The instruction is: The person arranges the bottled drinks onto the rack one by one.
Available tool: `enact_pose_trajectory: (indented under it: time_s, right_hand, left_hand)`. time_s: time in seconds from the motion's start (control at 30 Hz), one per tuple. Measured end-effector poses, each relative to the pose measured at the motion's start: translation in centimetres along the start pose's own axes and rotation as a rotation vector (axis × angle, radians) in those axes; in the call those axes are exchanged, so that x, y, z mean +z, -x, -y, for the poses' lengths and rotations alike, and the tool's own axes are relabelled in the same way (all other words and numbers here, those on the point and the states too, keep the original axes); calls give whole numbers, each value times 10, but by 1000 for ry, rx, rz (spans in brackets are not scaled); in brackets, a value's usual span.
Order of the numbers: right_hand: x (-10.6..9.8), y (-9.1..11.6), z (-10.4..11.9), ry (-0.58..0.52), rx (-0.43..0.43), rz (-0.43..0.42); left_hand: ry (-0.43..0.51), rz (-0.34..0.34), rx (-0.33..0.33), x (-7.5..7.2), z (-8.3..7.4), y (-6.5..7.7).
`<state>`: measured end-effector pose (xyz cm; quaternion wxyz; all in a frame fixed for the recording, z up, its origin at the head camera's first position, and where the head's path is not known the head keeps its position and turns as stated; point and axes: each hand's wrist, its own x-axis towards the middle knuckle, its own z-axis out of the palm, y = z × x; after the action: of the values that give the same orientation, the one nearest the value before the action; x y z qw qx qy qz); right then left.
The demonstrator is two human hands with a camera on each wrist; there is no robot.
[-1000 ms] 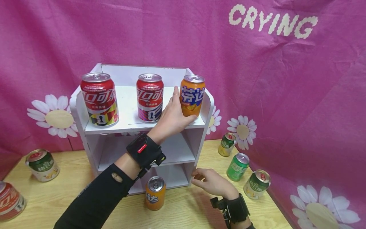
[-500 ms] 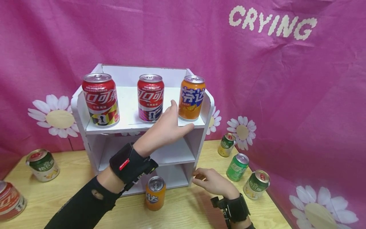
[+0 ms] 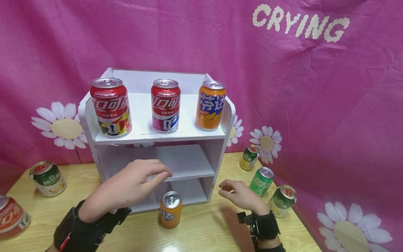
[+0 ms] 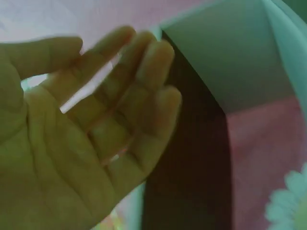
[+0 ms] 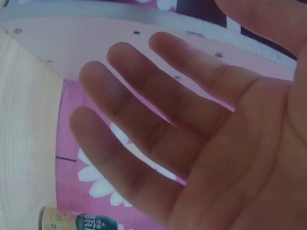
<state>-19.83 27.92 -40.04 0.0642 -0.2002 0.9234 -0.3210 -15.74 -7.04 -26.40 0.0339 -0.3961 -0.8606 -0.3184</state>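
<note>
My left hand (image 3: 129,183) hovers in front of the white shelf unit (image 3: 220,150), its fingers relaxed and holding nothing; the left wrist view shows the bare palm. To the right of the shelf, my right hand (image 3: 242,196) hangs over the table with loosely bent fingers and nothing in them. On the top shelf stand two red cola cans, one at the left (image 3: 110,106) and one in the middle (image 3: 165,105), with an orange Fanta can (image 3: 211,105) upright at the right end. A second orange can (image 3: 171,210) stands on the table before the unit's lowest shelf.
Beyond my right hand stand a light-green can (image 3: 261,181) and two dark-green cans, one nearer (image 3: 282,200) and one farther (image 3: 249,158). At the left are another dark-green can (image 3: 48,178) and a red can (image 3: 12,217). A pink flowered cloth (image 3: 299,87) hangs behind.
My left hand has let go of the orange Fanta can on the top shelf and drawn back down and to the left. The right hand has shifted slightly right.
</note>
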Motion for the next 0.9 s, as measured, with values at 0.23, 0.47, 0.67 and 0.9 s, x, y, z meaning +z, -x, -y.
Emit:
enact_pose_trajectory:
  time_s: [0.23,0.47,0.67,0.9]
  right_hand:
    - [3,0,-1,-14,15,8]
    - [9,-6,8,-41,-9,44]
    - [28,-16,20,-84,-65,164]
    - [64,-33,37,-271,-151,236]
  left_hand:
    - [105,-33,-158,12,56,62]
    - [46,-47,-474,8,102,109]
    - [-65,6,-640,-5,131,129]
    - [-127,-1,-647,-2,153,128]
